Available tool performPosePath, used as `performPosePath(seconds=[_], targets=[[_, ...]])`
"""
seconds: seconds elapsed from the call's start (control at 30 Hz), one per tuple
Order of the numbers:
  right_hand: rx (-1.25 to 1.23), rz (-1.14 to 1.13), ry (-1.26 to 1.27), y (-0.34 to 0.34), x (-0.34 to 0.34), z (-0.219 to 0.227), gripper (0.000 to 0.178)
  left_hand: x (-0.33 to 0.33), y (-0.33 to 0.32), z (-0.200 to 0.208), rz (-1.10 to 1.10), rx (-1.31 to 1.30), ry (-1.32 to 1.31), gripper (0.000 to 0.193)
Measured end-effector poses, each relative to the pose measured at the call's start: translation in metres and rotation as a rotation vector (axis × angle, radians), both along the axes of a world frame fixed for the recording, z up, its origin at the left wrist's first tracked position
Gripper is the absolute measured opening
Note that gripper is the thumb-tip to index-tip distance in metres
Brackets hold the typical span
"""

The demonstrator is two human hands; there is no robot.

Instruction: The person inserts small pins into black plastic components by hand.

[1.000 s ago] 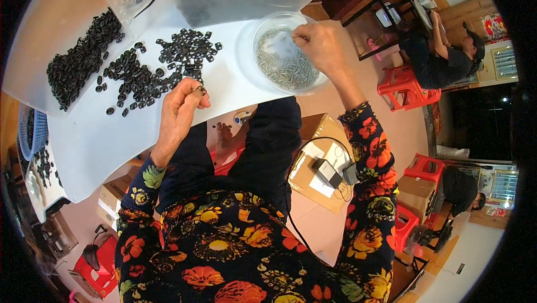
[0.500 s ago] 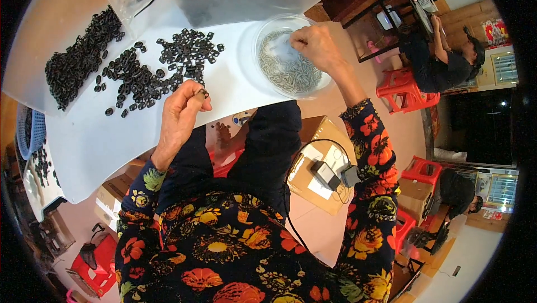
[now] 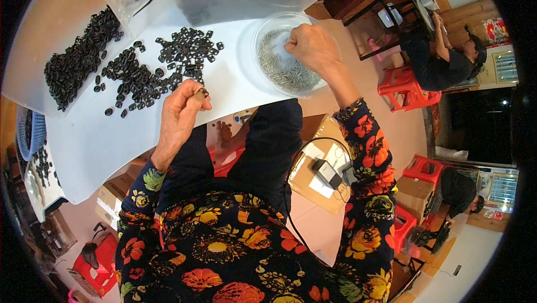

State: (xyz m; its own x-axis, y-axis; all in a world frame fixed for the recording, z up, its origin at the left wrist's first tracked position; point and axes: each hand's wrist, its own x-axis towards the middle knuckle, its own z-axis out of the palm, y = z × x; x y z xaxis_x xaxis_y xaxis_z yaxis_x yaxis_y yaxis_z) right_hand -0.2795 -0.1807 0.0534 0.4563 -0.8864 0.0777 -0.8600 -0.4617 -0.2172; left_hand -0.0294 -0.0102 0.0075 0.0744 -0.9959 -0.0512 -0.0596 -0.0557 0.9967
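My left hand (image 3: 182, 111) is closed at the near edge of the white table (image 3: 100, 152), pinching a small black plastic piece (image 3: 203, 92) between thumb and fingertips. Loose black oval pieces with holes (image 3: 134, 73) lie in heaps just beyond it. Over to the right, my right hand (image 3: 314, 48) hovers above a clear round bowl (image 3: 257, 51) of small silvery metal pins (image 3: 288, 75). Its fingers are curled together with the fingertips turned from view, so anything in them is hidden.
A large clear bin (image 3: 240, 3) full of black pieces stands at the back. A tipped clear container (image 3: 28, 73) spills more of them at the left, near a blue basket (image 3: 37, 132). Two people sit off to the right; a cardboard box (image 3: 307, 174) stands below.
My right hand has shifted slightly left over the bowl and its fingers are curled more tightly. My left hand has stayed in place with the black plastic piece.
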Motion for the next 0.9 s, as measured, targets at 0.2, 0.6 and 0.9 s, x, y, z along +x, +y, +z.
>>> performPosePath(seconds=[0.2, 0.6, 0.9], targets=[[-0.054, -0.037, 0.11, 0.0, 0.013, -0.002, 0.015, 0.0, 0.0, -0.001, 0.003, -0.015, 0.014, 0.012], [0.016, -0.012, -0.195, -0.012, -0.01, -0.008, 0.016, 0.003, 0.0, -0.004, -0.017, -0.033, 0.008, 0.013], [0.068, 0.07, -0.18, -0.015, -0.015, -0.007, 0.014, 0.002, 0.0, -0.007, -0.013, -0.049, 0.022, 0.013]])
